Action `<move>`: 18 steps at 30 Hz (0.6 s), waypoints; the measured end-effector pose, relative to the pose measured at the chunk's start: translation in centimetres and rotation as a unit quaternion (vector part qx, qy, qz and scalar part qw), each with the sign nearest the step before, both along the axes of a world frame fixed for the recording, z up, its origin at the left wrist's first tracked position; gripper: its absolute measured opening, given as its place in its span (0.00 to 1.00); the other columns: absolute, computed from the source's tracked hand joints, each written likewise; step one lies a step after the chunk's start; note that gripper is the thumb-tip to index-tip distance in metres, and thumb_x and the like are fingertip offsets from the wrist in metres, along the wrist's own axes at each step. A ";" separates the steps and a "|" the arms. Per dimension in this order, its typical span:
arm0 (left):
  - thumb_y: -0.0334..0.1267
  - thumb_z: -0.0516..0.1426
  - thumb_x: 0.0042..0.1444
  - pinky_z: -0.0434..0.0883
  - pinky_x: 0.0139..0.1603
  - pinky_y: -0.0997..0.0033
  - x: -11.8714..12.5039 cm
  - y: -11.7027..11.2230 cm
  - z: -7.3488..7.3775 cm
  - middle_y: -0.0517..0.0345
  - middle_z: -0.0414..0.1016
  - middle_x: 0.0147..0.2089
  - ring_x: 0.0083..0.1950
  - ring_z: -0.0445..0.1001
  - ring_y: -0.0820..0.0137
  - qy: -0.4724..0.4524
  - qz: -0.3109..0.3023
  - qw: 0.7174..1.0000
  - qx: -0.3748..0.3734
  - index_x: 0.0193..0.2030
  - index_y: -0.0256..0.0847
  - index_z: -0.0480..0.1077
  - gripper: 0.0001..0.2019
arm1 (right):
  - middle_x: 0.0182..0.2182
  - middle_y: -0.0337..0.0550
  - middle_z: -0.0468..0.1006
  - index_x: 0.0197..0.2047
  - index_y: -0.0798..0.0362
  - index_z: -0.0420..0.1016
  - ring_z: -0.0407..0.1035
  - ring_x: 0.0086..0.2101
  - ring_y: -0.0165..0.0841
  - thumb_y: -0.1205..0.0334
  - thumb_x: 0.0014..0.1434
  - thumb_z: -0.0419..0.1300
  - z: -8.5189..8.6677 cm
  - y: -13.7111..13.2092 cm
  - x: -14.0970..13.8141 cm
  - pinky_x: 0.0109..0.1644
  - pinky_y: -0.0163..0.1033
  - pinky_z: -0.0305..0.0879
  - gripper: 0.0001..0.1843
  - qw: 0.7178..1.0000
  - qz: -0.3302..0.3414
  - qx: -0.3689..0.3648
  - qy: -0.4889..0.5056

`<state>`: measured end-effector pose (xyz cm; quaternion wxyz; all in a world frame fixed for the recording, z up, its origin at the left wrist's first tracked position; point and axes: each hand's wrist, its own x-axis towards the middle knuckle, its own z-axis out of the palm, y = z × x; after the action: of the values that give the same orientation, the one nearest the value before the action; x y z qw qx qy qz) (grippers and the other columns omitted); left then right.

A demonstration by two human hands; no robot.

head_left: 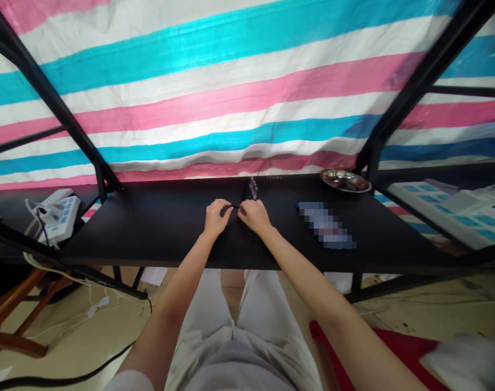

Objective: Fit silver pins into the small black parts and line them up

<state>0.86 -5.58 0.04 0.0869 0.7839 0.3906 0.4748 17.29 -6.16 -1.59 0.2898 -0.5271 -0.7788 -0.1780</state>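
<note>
Both of my hands rest close together over the middle of the black table [158, 217]. The fingers of my left hand [217, 218] are pinched on one end of a thin, dark cord-like piece [235, 206]. My right hand [254, 215] pinches the other end, a short gap away. Against the black surface the piece is hard to make out, and the fingers hide its ends. Just beyond my right hand lies a cluster of small, shiny greyish pieces [253, 188]. A row of similar tiny pieces [274, 177] sits behind them near the back edge.
A round metal dish [346, 182] stands at the back right. In front of it lies a flat, pixelated blue object [325, 225]. White power strips or boxes [62, 217] with cables sit at the left. Black frame posts [56, 103] and a striped sheet [231, 103] bound the table.
</note>
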 end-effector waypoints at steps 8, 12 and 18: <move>0.36 0.56 0.54 0.68 0.42 0.70 0.0 0.4 -0.5 0.55 0.70 0.37 0.37 0.69 0.73 -0.044 -0.049 0.998 -0.003 0.35 0.40 0.68 0.04 | 0.24 0.44 0.71 0.26 0.54 0.66 0.60 0.28 0.34 0.66 0.55 0.51 0.0 0.0 0.1 0.35 0.39 0.46 0.08 1.000 0.018 0.020 -0.003; 0.36 0.55 0.53 0.68 0.41 0.71 0.1 0.6 -0.6 0.56 0.70 0.37 0.36 0.69 0.73 -0.048 -0.053 0.997 -0.013 0.35 0.40 0.67 0.04 | 0.23 0.44 0.70 0.25 0.54 0.65 0.60 0.28 0.33 0.66 0.55 0.51 0.2 -0.2 0.1 0.35 0.39 0.46 0.08 0.999 0.024 0.025 -0.001; 0.36 0.55 0.53 0.68 0.41 0.71 0.4 0.3 -0.4 0.56 0.72 0.39 0.36 0.71 0.74 -0.093 -0.009 0.992 -0.086 0.40 0.41 0.66 0.08 | 0.23 0.42 0.71 0.27 0.54 0.66 0.61 0.27 0.32 0.65 0.56 0.50 0.6 -0.6 -0.7 0.35 0.38 0.48 0.08 0.998 0.036 0.027 0.045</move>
<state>1.30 -5.33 -0.40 0.1938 0.7296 0.4130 0.5094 16.62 -6.78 -0.97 0.3445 -0.4979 -0.7788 -0.1643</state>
